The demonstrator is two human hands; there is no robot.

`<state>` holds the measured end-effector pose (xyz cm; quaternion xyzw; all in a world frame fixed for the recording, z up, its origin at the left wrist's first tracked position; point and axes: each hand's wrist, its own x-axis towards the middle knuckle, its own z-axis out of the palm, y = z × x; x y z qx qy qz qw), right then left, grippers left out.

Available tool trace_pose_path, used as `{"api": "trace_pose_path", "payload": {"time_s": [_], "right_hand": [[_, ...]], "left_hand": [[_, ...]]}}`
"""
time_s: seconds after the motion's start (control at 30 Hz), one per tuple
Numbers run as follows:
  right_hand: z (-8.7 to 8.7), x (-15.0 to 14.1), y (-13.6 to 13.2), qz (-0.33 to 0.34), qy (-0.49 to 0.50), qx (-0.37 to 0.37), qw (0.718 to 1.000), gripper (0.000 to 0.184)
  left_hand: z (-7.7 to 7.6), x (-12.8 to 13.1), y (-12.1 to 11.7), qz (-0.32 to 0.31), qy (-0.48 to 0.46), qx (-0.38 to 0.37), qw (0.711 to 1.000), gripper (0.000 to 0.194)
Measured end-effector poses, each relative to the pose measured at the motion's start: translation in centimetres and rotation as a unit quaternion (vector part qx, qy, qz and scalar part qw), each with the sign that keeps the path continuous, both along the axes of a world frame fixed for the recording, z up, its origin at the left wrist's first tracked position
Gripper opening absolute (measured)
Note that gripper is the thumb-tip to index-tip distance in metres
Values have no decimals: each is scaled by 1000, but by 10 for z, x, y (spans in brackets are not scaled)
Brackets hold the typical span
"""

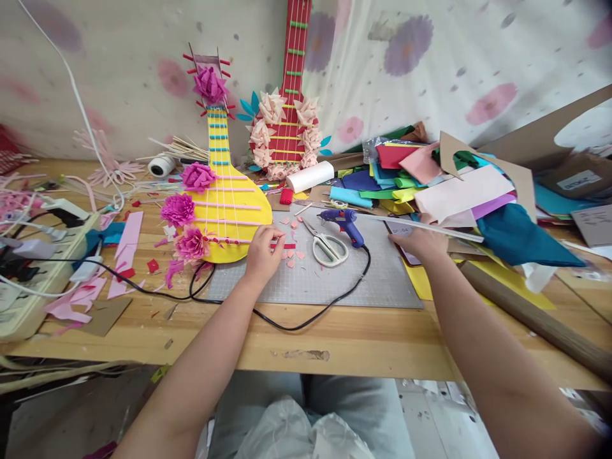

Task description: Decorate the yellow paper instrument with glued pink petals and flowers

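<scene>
My left hand (264,255) rests at the lower edge of a yellow pipa-shaped paper instrument (234,204). Its thumb and fingertips are closed in a pinch at a short red strip (289,246). Small pink paper petals (292,255) lie just beyond the fingertips on a grey cutting mat (373,280). White-handled scissors (327,248) and a blue glue gun (345,223) lie between my hands. My right hand (425,243) reaches over the mat's right side, thumb stretched out at a phone-like device (404,231). A long white strip (430,228) crosses by its fingers, which are partly hidden.
Behind stands a red paper instrument (287,134) with pale flowers. Coloured paper and felt (396,172) pile up at the right, near a brown roll (530,319). The glue gun's black cord (296,328) loops across the table front towards a power strip (48,280) at the left.
</scene>
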<state>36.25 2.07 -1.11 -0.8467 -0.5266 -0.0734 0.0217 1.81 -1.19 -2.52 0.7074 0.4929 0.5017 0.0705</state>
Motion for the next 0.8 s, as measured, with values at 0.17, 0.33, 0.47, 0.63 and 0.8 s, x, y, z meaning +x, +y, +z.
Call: {"api": "trace_pose_path", "payload": {"time_s": [0.17, 0.33, 0.47, 0.63, 0.8], "right_hand": [[7, 1, 0, -3, 27, -27, 999, 76], [6, 1, 1, 5, 20, -27, 999, 72], [5, 0, 3, 1, 15, -27, 1000, 71], [4, 1, 5, -5, 0, -39, 999, 72], [1, 3, 7, -10, -4, -34, 999, 75]], "left_hand": [[1, 1, 0, -6, 2, 5, 1000, 8], [2, 2, -1, -2, -3, -5, 1000, 8], [3, 1, -1, 1, -3, -10, 1000, 9], [2, 1, -1, 1, -8, -6, 1000, 8], [2, 1, -1, -1, -9, -1, 1000, 9]]}}
